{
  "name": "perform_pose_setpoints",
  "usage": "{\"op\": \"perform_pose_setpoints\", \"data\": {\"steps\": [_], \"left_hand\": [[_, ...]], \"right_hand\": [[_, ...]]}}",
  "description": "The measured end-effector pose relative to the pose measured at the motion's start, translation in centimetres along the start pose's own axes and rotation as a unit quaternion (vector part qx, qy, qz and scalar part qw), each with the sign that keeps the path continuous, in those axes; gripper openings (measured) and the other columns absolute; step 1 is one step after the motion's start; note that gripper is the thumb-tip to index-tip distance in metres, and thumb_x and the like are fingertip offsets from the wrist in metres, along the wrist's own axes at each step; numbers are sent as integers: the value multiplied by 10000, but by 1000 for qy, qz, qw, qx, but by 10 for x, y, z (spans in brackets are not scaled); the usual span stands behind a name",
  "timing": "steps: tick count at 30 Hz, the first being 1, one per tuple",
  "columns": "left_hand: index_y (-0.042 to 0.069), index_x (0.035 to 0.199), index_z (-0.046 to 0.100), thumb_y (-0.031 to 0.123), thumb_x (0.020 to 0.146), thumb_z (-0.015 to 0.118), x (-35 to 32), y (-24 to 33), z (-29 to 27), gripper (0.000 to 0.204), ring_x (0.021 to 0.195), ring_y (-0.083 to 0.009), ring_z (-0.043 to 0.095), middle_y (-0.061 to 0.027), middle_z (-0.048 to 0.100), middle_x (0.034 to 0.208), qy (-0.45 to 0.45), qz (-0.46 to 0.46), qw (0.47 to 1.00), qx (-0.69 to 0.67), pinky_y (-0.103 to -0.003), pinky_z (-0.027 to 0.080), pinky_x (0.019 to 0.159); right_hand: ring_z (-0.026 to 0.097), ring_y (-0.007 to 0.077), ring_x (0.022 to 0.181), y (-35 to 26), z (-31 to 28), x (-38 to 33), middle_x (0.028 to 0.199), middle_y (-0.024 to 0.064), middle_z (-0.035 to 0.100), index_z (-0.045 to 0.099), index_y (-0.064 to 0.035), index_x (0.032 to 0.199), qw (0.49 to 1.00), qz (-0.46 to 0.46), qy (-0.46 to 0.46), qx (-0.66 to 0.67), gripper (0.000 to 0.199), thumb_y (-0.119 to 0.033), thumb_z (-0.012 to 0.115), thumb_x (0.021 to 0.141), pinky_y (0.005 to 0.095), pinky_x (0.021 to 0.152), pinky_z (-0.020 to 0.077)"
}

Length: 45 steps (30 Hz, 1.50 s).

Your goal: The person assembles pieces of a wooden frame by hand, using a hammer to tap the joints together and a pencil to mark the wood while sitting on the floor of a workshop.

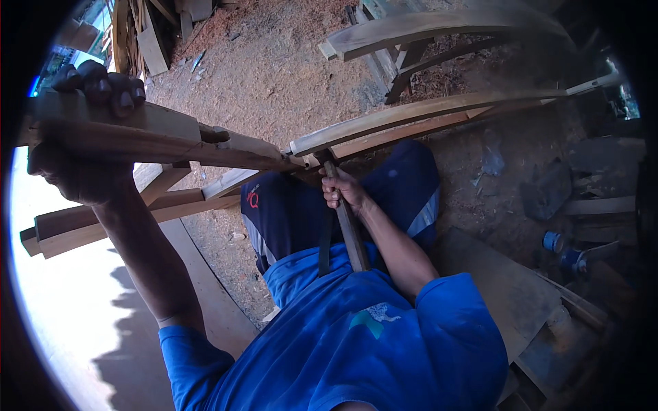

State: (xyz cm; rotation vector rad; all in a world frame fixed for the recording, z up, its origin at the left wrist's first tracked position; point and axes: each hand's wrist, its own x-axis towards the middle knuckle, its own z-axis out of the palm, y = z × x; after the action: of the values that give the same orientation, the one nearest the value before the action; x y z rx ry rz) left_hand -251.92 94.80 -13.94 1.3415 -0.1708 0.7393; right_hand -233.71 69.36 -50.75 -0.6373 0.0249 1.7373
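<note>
My left hand (82, 171) is wrapped round the end of a thick wooden beam (164, 142) at the upper left, fingers over its top. A notch is cut in the beam's upper side. My right hand (345, 190) grips the wooden handle of what looks like a hammer (352, 240), just in front of my body. Its dark head lies against the wood and is partly hidden. There, the beam's narrow end meets a long curved rail (439, 113) that stretches to the right. Another wooden piece (75, 225) passes below the beam at the left.
Another curved wooden frame (425, 29) stands at the far right. Boards (152, 46) lean at the far left. Sawdust covers the ground (274, 68). Two blue cans (552, 240), a flat panel (497, 288) and scraps lie on my right. A pale sheet (205, 274) is at left.
</note>
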Motion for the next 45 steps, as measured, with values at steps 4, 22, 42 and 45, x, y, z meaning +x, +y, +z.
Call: {"op": "perform_pose_setpoints", "data": {"steps": [4,22,42,45], "left_hand": [[117,1210,536,564,769,705,6,-3,5,651,899,-186,487,-36,464,1044,-8,-7,1000,29,-367,372,856],[-13,1303,469,558,901,602,13,-24,8,710,1039,-229,559,-133,580,1140,79,41,986,143,-390,432,938],[2,1116,543,579,865,618,22,-18,71,634,664,-224,631,-116,612,779,269,34,952,142,-348,528,610],[12,1113,542,570,863,624,26,-23,61,618,658,-214,624,-110,608,777,158,119,951,237,-338,518,603]], "right_hand": [[453,45,513,7,-21,16,723,-18,477,545,-131,1082,995,10,41,86,199,-136,654,915,233,454,418],[506,77,536,-45,43,-75,756,21,487,468,-55,1143,935,98,106,-323,301,-88,645,902,262,446,466],[549,92,656,-237,334,-116,790,74,634,570,-12,1255,369,-420,1,-829,386,-280,574,978,264,581,417],[545,91,644,-267,393,-135,777,70,626,571,-10,1256,335,-428,16,-839,386,-281,571,981,263,571,417]]}}
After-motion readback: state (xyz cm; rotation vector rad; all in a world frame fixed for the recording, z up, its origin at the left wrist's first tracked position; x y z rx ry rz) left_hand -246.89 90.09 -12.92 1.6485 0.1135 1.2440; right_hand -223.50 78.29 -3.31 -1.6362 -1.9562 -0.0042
